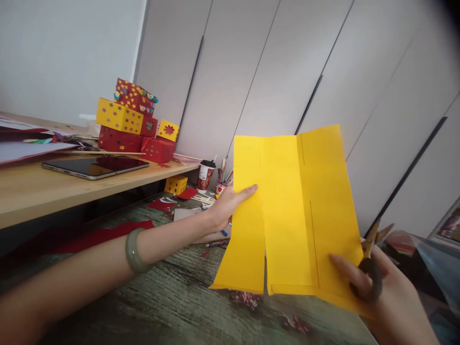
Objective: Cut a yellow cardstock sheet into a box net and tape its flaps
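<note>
A yellow sheet of paper [283, 211] is held up over the table, with fold lines, pencil lines and one slit cut in from its lower edge. My left hand [233, 203] grips its left side, thumb on the front and the other fingers hidden behind. At the lower right, my right hand [377, 282] pinches the sheet with the thumb in front. A pair of scissors [372, 258] hangs on that same hand, handle loops round the fingers and the blades pointing up, slightly apart.
Red and yellow paper boxes [124, 117] are stacked on a wooden shelf [172, 173] at left, near a tablet [95, 166]. Beyond my left hand stand a paper cup [205, 176] and a pen holder [222, 187]. Red paper scraps [161, 204] lie on the dark table [172, 297].
</note>
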### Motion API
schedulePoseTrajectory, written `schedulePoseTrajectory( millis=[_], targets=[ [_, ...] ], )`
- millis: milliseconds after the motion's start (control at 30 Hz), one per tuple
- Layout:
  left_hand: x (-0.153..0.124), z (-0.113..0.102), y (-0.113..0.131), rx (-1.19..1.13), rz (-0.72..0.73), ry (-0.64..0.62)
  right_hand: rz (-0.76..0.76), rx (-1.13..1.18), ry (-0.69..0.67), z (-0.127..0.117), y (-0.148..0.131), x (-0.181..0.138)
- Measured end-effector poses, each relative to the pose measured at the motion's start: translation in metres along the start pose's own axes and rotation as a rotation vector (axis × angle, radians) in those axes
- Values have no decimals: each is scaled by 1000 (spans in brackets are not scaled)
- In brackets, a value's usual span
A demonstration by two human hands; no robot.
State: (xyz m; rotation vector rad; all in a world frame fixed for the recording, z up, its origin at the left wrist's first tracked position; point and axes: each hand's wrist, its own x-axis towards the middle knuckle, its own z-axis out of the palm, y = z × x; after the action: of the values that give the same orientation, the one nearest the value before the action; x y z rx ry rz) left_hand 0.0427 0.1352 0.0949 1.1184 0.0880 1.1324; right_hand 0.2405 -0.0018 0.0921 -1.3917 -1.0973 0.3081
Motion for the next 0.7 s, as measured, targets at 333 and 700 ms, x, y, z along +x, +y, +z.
schedulePoseTrajectory(
  millis=[333, 700],
  targets=[
    [-2, -14, -28, -217, -293, -179, -28, 84, 121, 0, 13, 3],
    [-32, 14, -51, -63, -378, -201, 73, 152, -105, 14, 2, -11]
  ],
)
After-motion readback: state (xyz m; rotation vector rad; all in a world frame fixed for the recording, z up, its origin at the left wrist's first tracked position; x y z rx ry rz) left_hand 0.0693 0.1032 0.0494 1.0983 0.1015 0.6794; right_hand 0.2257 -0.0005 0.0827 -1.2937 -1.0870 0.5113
